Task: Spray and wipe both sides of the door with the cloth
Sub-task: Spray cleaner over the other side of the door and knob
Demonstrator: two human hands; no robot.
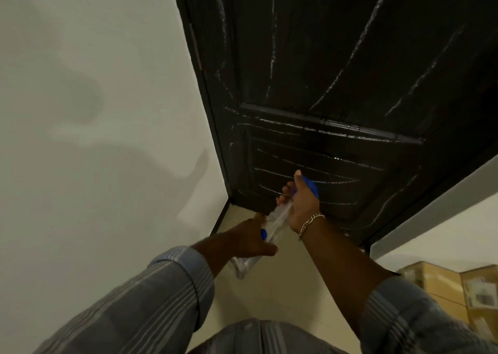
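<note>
Spray bottle (279, 220), clear with a blue head, sits in both hands: the right hand (301, 205) curls round its neck and trigger, the left hand (249, 239) grips the body lower down. Just beyond the nozzle stands the dark door (336, 70), streaked with wet lines. Cardboard boxes (455, 291) lie well off to the right.

Pale wall (94, 111) on my left, beige floor (291, 294) below me, cardboard boxes (452, 291) stacked at my lower right
</note>
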